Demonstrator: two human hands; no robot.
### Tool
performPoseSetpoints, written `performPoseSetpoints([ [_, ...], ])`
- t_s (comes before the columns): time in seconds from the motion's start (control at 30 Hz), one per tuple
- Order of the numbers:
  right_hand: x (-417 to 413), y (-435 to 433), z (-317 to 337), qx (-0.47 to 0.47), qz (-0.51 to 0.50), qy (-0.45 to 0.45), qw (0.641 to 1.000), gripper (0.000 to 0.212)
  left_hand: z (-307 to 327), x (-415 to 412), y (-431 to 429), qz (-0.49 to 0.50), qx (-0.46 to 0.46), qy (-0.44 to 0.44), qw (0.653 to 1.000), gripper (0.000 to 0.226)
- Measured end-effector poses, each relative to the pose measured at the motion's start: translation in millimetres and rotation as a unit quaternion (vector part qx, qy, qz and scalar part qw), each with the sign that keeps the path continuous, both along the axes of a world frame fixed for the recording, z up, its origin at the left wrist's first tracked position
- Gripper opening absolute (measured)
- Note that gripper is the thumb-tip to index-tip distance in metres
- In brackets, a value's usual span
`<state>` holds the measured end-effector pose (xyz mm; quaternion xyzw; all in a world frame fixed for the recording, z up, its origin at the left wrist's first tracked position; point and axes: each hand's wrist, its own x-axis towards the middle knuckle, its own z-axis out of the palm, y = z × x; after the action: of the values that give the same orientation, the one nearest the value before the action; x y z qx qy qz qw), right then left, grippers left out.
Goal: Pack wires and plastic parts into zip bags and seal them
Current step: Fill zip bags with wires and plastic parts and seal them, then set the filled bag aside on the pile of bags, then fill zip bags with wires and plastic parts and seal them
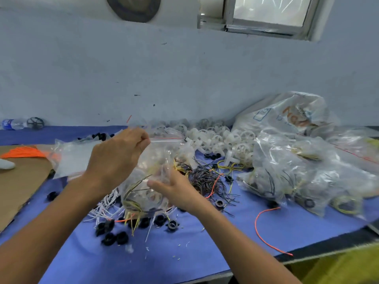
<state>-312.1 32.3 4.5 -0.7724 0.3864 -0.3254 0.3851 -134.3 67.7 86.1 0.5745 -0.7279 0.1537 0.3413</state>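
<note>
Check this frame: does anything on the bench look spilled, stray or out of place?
Yes. A single orange wire trails alone toward the table edge, apart from the tangled wire pile. Black plastic rings and white wire offcuts lie scattered loose below the zip bag held by the left hand and right hand.

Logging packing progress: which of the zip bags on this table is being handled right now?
The zip bag in mid-air at centre: left hand pinches its top, right hand supports it. The filled bags lie untouched at right.

I see held zip bag [155, 165] above wire tangle [207, 181]; plastic wheels [221, 140] behind; filled bags [297, 171] right; cardboard [22, 181] left
</note>
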Motion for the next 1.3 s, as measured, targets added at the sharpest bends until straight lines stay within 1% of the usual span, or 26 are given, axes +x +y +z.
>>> performPoseSetpoints([
  [0.07, -15.7, 0.4, 0.3, -0.02, -0.015, 0.02, 1.0, 0.014, -4.8, 4.7, -1.5, -0.028, 0.008, 0.042, 0.999, 0.022],
  [0.13, -39.1, -0.1, 4.3, -0.011, -0.04, 0.008, 0.999, 0.022, -10.6, 10.3, -3.3, -0.053, 0.019, 0.073, 0.996, 0.025],
  [0.23, -92.6, -5.8, 17.6, 0.006, -0.095, -0.066, 0.993, 0.017, -23.8, 25.5, -6.2, -0.071, 0.015, 0.128, 0.989, 0.022],
  [0.33, -160.2, -23.4, 47.1, -0.007, -0.2, -0.142, 0.969, 0.024, -45.9, 49.2, -9.8, -0.062, 0.034, 0.2, 0.977, 0.035],
  [0.4, -206.2, -46.5, 74.4, -0.016, -0.291, -0.199, 0.936, 0.018, -64.4, 65.1, -13.9, -0.052, 0.05, 0.253, 0.965, 0.047],
  [0.43, -228.1, -60.3, 88.9, -0.014, -0.336, -0.243, 0.91, 0.013, -73.8, 72.3, -15.2, -0.045, 0.051, 0.27, 0.96, 0.05],
  [0.47, -249.4, -73.4, 102.1, 0.0, -0.37, -0.304, 0.878, 0.008, -81.3, 77.7, -15.1, -0.034, 0.055, 0.278, 0.958, 0.051],
  [0.5, -266.2, -86.1, 112.0, 0.024, -0.388, -0.388, 0.836, 0.008, -86.9, 81.5, -14.3, -0.024, 0.064, 0.28, 0.958, 0.051],
  [0.53, -278.8, -96.0, 117.0, 0.045, -0.407, -0.448, 0.795, 0.023, -91.7, 83.5, -13.0, -0.014, 0.077, 0.28, 0.957, 0.051],
  [0.57, -284.8, -103.9, 115.9, 0.061, -0.429, -0.466, 0.772, 0.036, -96.1, 84.4, -11.5, -0.004, 0.088, 0.277, 0.957, 0.049],
  [0.6, -282.1, -106.8, 111.4, 0.07, -0.454, -0.447, 0.767, 0.044, -99.7, 83.9, -9.1, 0.009, 0.097, 0.267, 0.959, 0.043],
  [0.63, -271.0, -107.2, 102.8, 0.067, -0.474, -0.405, 0.779, 0.046, -103.5, 83.0, -6.5, 0.023, 0.104, 0.254, 0.961, 0.031],
  [0.67, -252.6, -104.0, 89.9, 0.05, -0.48, -0.357, 0.8, 0.046, -108.3, 81.4, -4.1, 0.031, 0.112, 0.247, 0.962, 0.016],
  [0.7, -228.5, -97.2, 72.6, 0.029, -0.462, -0.322, 0.826, 0.043, -112.3, 80.1, -1.8, 0.035, 0.122, 0.247, 0.961, 0.009],
  [0.77, -171.8, -69.0, 26.4, 0.008, -0.367, -0.267, 0.891, 0.028, -120.8, 80.5, 3.9, 0.054, 0.143, 0.254, 0.955, 0.009],
  [0.8, -144.5, -50.3, 0.6, 0.0, -0.313, -0.223, 0.923, 0.023, -124.7, 82.4, 5.5, 0.066, 0.149, 0.254, 0.953, 0.009],
  [0.83, -119.3, -30.1, -23.7, -0.009, -0.265, -0.171, 0.949, 0.022, -128.0, 84.7, 6.4, 0.075, 0.153, 0.253, 0.952, 0.008],
  [0.87, -97.7, -11.2, -46.2, -0.018, -0.224, -0.119, 0.967, 0.025, -131.1, 88.5, 6.9, 0.084, 0.158, 0.252, 0.951, 0.008],
  [0.9, -78.7, 4.4, -65.3, -0.026, -0.196, -0.074, 0.977, 0.029, -133.6, 93.7, 6.2, 0.092, 0.164, 0.25, 0.95, 0.008],
  [0.93, -63.6, 16.5, -79.7, -0.036, -0.177, -0.043, 0.983, 0.032, -135.4, 100.3, 4.5, 0.1, 0.172, 0.246, 0.949, 0.008],
  [1.0, -44.1, 27.2, -97.8, -0.064, -0.174, 0.002, 0.983, 0.034, -135.9, 115.4, -2.8, 0.115, 0.18, 0.229, 0.95, 0.01],
  [1.07, -36.4, 28.4, -104.0, -0.099, -0.187, 0.059, 0.975, 0.032, -135.5, 131.6, -18.0, 0.132, 0.173, 0.202, 0.955, 0.012],
  [1.17, -35.7, 23.0, -108.2, -0.112, -0.224, 0.118, 0.961, 0.027, -132.6, 157.4, -54.9, 0.177, 0.182, 0.133, 0.958, 0.018],
  [1.23, -34.4, 20.4, -111.8, -0.124, -0.24, 0.143, 0.952, 0.027, -129.6, 175.0, -80.9, 0.216, 0.213, 0.07, 0.95, 0.03],
  [1.3, -31.7, 19.1, -114.4, -0.138, -0.252, 0.147, 0.946, 0.029, -129.0, 191.6, -101.5, 0.252, 0.273, 0.027, 0.928, 0.05],
])
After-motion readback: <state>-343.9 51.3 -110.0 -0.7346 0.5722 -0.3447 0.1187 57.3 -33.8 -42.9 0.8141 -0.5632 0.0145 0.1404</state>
